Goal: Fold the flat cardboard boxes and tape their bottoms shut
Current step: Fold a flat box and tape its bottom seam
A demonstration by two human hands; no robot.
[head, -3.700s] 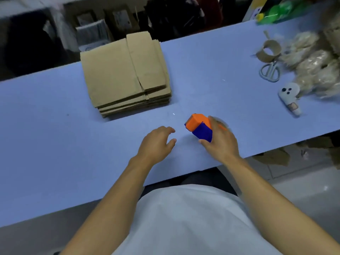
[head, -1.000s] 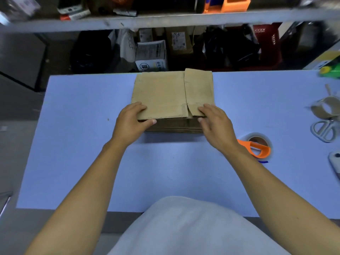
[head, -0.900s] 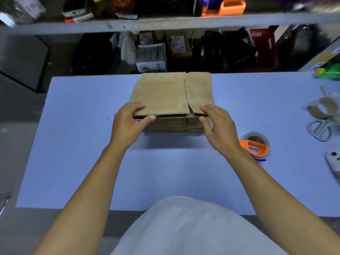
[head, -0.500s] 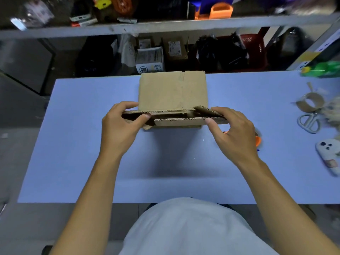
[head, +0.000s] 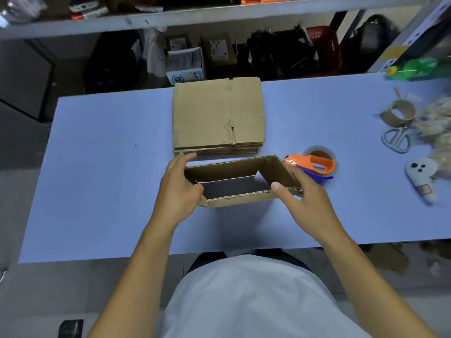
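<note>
A brown cardboard box (head: 240,200) is held above the blue table (head: 97,191), spread into an open rectangular tube. My left hand (head: 177,191) grips its left end. My right hand (head: 302,201) grips its right end, thumb on the near edge. Behind it lies a stack of flat cardboard boxes (head: 217,115). An orange and blue tape dispenser (head: 314,164) with a roll of tape sits just right of the box.
At the right of the table are an empty tape core (head: 399,113), scissors (head: 396,140), a small white device (head: 421,179), a pile of pale stuffing (head: 436,123) and a green bottle (head: 415,68). Cluttered shelves stand behind the table.
My hands lifted the top flat box off the stack, drew it toward me and spread it from flat into an open tube. Earlier my right hand set the tape dispenser down.
</note>
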